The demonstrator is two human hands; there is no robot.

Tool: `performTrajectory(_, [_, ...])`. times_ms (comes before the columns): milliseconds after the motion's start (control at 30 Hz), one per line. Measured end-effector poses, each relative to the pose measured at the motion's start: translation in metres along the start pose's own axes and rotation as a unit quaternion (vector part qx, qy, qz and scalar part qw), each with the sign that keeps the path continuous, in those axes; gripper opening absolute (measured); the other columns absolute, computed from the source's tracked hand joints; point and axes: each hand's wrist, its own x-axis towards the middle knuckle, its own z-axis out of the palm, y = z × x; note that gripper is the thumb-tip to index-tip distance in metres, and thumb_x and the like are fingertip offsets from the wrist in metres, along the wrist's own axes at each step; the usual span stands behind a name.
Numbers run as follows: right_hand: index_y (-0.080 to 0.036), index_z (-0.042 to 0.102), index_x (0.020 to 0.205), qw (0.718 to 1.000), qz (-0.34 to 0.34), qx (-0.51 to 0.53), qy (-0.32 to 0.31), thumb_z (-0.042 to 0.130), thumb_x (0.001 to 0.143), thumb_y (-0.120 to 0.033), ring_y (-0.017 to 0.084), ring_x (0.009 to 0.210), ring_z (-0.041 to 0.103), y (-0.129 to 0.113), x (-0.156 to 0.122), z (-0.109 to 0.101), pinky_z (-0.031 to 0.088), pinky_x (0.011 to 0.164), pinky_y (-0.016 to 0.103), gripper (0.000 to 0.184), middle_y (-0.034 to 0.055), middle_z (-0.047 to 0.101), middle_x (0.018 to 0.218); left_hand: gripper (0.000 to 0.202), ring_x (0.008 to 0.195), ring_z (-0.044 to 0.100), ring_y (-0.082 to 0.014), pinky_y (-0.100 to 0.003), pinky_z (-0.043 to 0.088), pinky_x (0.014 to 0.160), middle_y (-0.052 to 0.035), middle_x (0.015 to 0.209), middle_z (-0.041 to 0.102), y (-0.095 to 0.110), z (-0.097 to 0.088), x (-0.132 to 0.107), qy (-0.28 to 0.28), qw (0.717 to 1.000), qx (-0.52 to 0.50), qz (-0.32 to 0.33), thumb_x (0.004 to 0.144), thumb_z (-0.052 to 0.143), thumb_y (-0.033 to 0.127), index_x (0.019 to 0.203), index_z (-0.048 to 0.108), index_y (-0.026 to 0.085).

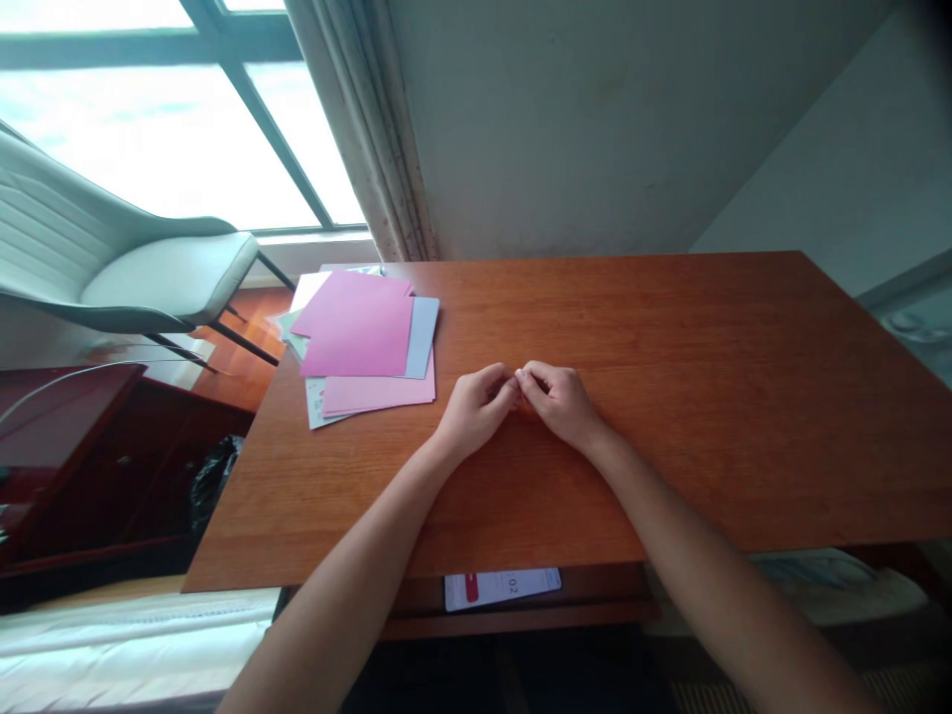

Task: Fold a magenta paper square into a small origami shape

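Note:
My left hand and my right hand meet over the middle of the wooden table. Thumbs and fingers of both are pinched closed, the tips touching or nearly so. Whatever they hold, if anything, is hidden or too small to name; a faint pinkish bit shows between the fingertips. To the left of my left hand lies a loose pile of paper, with a pink sheet on top, a pale blue sheet under it and a lighter pink sheet below.
A phone with a lit screen lies in the open drawer under the table's front edge. At the left stand a pale chair and a dark red cabinet with a black plastic bag. A curtain hangs beside the window.

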Motion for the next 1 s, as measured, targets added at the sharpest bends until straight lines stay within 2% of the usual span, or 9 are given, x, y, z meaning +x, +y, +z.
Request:
performTrajectory(167, [-0.022,0.047,0.064,1.000,0.003,-0.004,-0.001,0.043,0.097,-0.035,0.014,0.057,0.048,-0.005,-0.002,0.001,0.031,0.057,0.028,0.035,-0.0017,0.052,0.059,0.025,0.062,0.057,-0.0146,-0.024,0.046,0.057,-0.0016,0.068,0.064,0.003,-0.002,-0.004,0.000,1.000,0.017,0.006,0.092,0.052,0.033,0.073,0.061,0.018])
performTrajectory(400, [-0.022,0.046,0.064,1.000,0.012,0.001,0.000,0.045,0.096,-0.031,0.014,0.057,0.048,-0.010,-0.005,0.004,0.031,0.058,0.028,0.034,-0.0016,0.053,0.059,0.028,0.064,0.056,-0.0141,-0.024,0.044,0.060,-0.0017,0.070,0.063,0.005,-0.004,-0.011,-0.016,1.000,0.014,-0.019,0.095,0.049,0.036,0.077,0.059,0.018])
performTrajectory(767, [-0.021,0.044,0.064,1.000,0.010,0.000,0.002,0.045,0.097,-0.027,0.012,0.056,0.046,-0.012,-0.009,0.006,0.030,0.058,0.027,0.033,-0.0028,0.051,0.059,0.026,0.063,0.052,-0.0124,-0.023,0.039,0.059,-0.0009,0.069,0.060,0.011,-0.004,-0.015,-0.020,0.999,0.044,-0.025,0.096,0.047,0.031,0.076,0.056,0.016])
performTrajectory(900, [-0.021,0.043,0.065,1.000,0.005,-0.011,-0.007,0.045,0.097,-0.027,0.012,0.057,0.046,-0.011,-0.010,0.006,0.029,0.059,0.027,0.033,-0.0028,0.050,0.061,0.022,0.062,0.051,-0.0119,-0.023,0.040,0.059,0.0000,0.069,0.059,0.015,-0.008,-0.018,-0.032,0.994,0.103,0.010,0.095,0.045,0.025,0.077,0.055,0.018])
performTrajectory(1000, [-0.021,0.039,0.065,1.000,0.005,-0.025,-0.008,0.046,0.097,-0.028,0.012,0.057,0.043,-0.011,-0.011,0.006,0.027,0.059,0.028,0.034,-0.0037,0.045,0.060,0.012,0.071,0.059,-0.0143,-0.025,0.047,0.068,-0.0025,0.081,0.064,0.015,-0.024,-0.027,-0.005,0.976,0.211,0.057,0.092,0.047,0.018,0.087,0.058,0.019])
